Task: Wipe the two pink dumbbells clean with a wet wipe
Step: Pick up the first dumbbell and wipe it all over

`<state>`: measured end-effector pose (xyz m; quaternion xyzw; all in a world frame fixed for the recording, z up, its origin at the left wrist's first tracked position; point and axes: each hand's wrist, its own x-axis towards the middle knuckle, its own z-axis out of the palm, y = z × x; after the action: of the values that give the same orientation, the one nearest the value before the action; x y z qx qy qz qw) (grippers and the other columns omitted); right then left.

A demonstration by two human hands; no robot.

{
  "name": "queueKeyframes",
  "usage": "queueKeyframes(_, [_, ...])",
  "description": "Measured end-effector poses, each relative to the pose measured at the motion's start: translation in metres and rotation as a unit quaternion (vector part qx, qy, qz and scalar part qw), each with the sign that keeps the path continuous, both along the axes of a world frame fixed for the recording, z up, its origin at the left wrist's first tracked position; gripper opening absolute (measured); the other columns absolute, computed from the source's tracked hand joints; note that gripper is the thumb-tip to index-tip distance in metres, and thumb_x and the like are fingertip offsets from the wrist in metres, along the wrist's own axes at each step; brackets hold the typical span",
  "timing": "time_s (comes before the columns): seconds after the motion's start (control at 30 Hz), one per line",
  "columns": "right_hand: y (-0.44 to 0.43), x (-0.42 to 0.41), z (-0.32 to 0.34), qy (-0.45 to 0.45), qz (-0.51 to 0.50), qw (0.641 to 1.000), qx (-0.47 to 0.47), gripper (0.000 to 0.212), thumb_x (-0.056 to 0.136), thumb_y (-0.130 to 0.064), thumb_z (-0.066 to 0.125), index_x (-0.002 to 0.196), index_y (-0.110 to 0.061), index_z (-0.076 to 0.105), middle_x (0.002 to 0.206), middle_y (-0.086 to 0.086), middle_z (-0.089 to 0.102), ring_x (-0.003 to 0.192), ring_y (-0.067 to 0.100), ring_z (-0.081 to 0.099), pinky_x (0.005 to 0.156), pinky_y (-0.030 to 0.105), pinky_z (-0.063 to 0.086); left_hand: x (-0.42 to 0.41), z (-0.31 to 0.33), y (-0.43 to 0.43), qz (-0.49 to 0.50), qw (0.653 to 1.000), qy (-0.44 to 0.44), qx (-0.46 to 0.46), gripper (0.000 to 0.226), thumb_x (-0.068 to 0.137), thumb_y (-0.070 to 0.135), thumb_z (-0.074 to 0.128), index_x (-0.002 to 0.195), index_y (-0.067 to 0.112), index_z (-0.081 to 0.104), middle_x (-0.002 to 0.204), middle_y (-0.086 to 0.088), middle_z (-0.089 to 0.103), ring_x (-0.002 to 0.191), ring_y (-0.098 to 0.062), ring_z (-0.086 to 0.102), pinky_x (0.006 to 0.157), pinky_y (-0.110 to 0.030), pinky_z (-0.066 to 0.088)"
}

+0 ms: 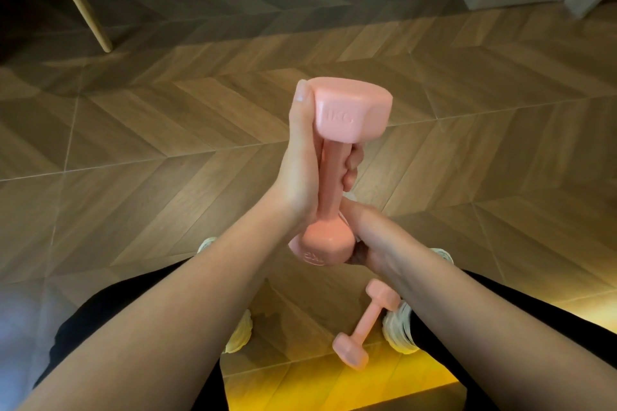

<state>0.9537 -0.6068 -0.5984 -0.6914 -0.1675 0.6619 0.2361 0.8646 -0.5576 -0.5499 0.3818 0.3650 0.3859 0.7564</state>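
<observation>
Head view | left hand [307, 173] grips the handle of smooth pink hex-head dumbbell [350, 107], long axis pointing away from body, far head raised | right hand [370, 240] curls round near head, white wet wipe [349, 197] barely showing, likely pressed there | second pink dumbbell [367, 320] lies on wood floor [167, 130], below and nearer right hand, unheld

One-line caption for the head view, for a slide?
Left hand grips the raised dumbbell by its handle, right hand cups its lower end; second dumbbell lies on the floor.
</observation>
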Motion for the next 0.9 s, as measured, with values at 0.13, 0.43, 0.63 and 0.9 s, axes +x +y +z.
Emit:
queueKeyframes(0.13, [-0.002,0.005,0.006,0.048,0.021,0.999,-0.007,0.023,0.088,-0.045,0.061,0.091,-0.024,0.068,0.074,-0.002,0.072,0.066,0.014,0.068,0.057,0.029,0.056,-0.006,0.004,0.006,-0.006,0.999,-0.037,-0.028,0.089,0.084,0.082,0.008,0.059,0.012,0.058,0.047,-0.001,0.040,0.041,-0.018,0.032,0.043,-0.025,0.029])
queueKeyframes(0.43, [-0.013,0.017,0.019,0.235,-0.029,0.971,0.018,0.034,0.096,-0.014,0.043,0.128,-0.009,0.051,0.124,0.021,0.059,0.103,0.035,0.064,0.070,0.049,0.061,-0.010,0.005,0.012,-0.002,0.999,-0.046,-0.025,0.088,0.087,0.079,0.008,0.061,0.013,0.060,0.051,-0.001,0.043,0.043,-0.018,0.032,0.043,-0.026,0.028])
queueKeyframes(0.63, [-0.012,0.010,0.013,0.221,-0.044,0.974,0.013,0.024,0.099,-0.028,0.052,0.110,-0.013,0.066,0.104,0.010,0.073,0.087,0.028,0.071,0.070,0.049,0.059,-0.012,0.007,0.010,-0.027,0.996,-0.078,-0.017,0.090,0.087,0.078,0.005,0.061,0.008,0.056,0.053,-0.008,0.038,0.040,-0.019,0.030,0.043,-0.025,0.030])
queueKeyframes(0.9, [-0.006,0.011,0.008,0.194,-0.042,0.980,-0.022,0.023,0.096,-0.032,0.053,0.094,-0.015,0.068,0.077,0.003,0.074,0.069,0.018,0.070,0.066,0.036,0.058,-0.014,0.008,0.012,-0.104,0.988,-0.109,-0.034,0.093,0.081,0.083,-0.002,0.060,0.008,0.049,0.046,-0.004,0.036,0.036,-0.019,0.030,0.043,-0.025,0.029])
